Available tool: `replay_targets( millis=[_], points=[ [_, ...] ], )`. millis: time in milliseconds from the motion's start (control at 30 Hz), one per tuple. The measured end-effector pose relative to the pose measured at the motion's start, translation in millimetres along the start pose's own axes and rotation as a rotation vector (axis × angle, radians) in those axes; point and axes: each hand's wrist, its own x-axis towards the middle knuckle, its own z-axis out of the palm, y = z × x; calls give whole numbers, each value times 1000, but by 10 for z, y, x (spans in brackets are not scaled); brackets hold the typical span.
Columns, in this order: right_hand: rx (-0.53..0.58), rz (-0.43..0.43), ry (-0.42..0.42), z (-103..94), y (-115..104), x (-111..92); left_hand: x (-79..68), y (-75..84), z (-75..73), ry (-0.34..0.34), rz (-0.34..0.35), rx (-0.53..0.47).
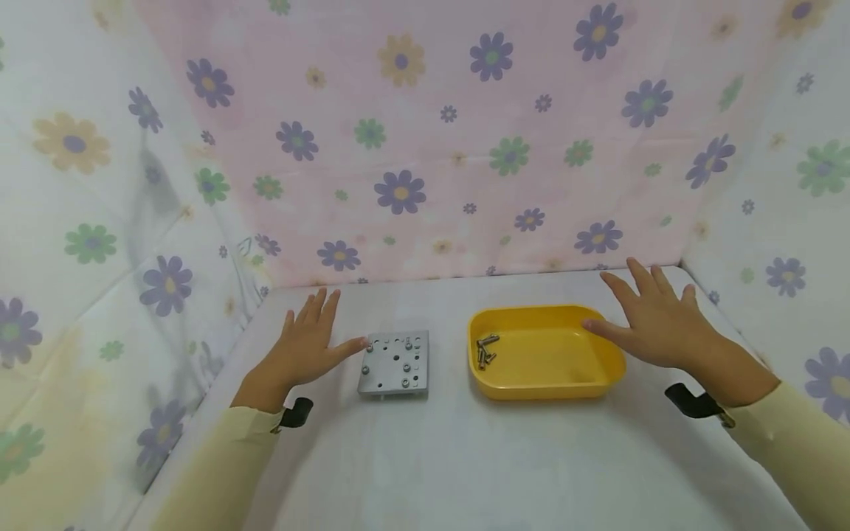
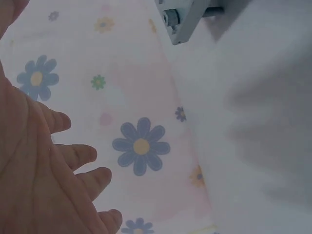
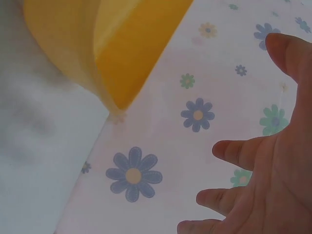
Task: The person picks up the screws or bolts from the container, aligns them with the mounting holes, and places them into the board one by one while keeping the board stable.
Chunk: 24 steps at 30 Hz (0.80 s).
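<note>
In the head view my left hand is spread beside a square metal plate with drilled holes. Several socket-head screws stand in that plate, and screw ends show beneath its front edge. The left thumb tip is at the plate's upper left corner; whether it touches I cannot tell. A yellow tray lies to the right, with several loose metal screws at its left end. Over the tray's right end reaches my right hand, its fingers spread and holding nothing. The right wrist view shows the tray's corner apart from the fingers.
A white tabletop carries the plate and tray. Behind it hangs a pink flowered cloth, and flowered cloths enclose the left and right sides. A small black device is strapped at the left wrist, another at the right.
</note>
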Motion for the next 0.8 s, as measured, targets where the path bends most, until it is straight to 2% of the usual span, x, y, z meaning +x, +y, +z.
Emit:
replay_targets(
  millis=[167,367,667,800],
  points=[
    [23,-20,10,-34,-67,46,23,-43,39,40,4,-101],
    [46,-31,7,-84,-95,96,64,-87,125,46,9,-212],
    [121,-44,41,-163,-100,188,130,-94,241,53,21,-302],
    [169,-70,18,-147,-128,206,134,-112,302,33,32,-345]
  ],
)
